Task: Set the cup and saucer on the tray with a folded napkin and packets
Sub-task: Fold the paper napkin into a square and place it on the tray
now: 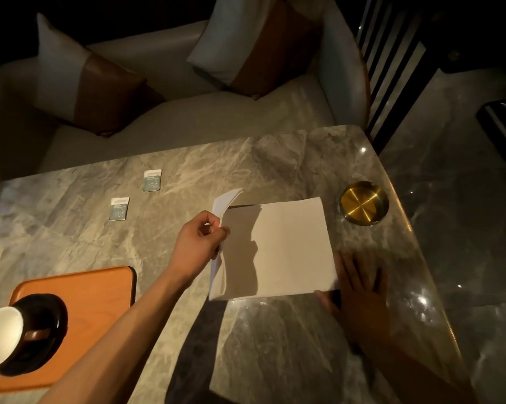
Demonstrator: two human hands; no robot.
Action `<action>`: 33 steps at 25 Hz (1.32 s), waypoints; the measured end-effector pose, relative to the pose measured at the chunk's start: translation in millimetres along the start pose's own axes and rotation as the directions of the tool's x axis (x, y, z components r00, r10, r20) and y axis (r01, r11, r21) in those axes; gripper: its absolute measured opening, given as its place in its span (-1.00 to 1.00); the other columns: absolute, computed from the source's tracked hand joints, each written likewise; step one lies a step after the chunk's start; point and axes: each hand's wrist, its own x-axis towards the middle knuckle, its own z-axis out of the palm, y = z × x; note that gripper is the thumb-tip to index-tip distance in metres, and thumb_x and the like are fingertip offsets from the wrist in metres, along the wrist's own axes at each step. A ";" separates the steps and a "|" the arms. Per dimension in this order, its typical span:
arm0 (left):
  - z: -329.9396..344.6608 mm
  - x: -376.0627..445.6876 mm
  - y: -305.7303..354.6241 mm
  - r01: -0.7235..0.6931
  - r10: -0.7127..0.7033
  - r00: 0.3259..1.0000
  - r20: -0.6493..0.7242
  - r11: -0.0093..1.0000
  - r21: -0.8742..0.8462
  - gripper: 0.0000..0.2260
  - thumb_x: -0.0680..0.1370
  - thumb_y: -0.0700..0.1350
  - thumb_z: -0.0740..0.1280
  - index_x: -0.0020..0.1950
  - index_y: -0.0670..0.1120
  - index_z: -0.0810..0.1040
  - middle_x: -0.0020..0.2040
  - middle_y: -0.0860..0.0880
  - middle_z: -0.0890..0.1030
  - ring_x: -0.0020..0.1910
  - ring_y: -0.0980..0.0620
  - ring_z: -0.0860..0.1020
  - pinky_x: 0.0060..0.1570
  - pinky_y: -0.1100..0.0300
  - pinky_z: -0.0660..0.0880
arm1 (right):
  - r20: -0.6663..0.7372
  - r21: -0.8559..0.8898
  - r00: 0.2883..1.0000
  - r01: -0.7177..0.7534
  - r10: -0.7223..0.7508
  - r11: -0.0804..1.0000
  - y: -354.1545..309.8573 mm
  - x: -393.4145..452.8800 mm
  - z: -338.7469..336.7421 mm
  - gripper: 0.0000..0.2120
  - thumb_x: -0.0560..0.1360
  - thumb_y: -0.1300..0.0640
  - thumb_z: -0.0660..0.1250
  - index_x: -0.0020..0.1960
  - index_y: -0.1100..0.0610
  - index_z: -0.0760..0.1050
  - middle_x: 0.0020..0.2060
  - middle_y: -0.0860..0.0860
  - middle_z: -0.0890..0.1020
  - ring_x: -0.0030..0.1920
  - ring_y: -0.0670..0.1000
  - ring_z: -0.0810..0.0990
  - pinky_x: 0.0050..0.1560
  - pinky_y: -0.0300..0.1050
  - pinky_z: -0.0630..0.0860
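A white napkin [292, 246] lies on the marble table, its left edge lifted and curled upward. My left hand [200, 243] pinches that raised edge. My right hand [359, 290] rests flat with fingers spread at the napkin's lower right corner, touching it. The orange tray [100, 290] sits at the lower left. On it stands a dark saucer [52, 330] with a cup [4, 336], white inside, with a brown handle. Two small grey-blue packets lie on the table beyond the tray: one packet [119, 209] nearer, the other packet [152, 180] farther back.
A round brass ashtray [364, 203] stands near the table's right edge, just past the napkin. A pale sofa [187, 121] with two white-and-brown cushions runs along the table's far side. A dark slatted chair [391, 62] stands at the back right.
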 end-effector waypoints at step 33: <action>161.4 95.3 33.9 -0.834 0.206 0.550 0.809 0.083 0.545 -0.52 0.49 -0.14 0.31 0.36 0.22 0.43 0.45 -0.04 0.30 0.41 -0.17 0.21 0.19 -0.07 0.39 | -0.286 0.440 0.922 -0.117 0.262 0.890 -13.7 5.8 -3.4 -0.76 0.45 -0.08 0.45 -0.28 0.05 0.58 0.41 -0.03 0.46 0.51 0.14 0.25 0.48 0.25 0.01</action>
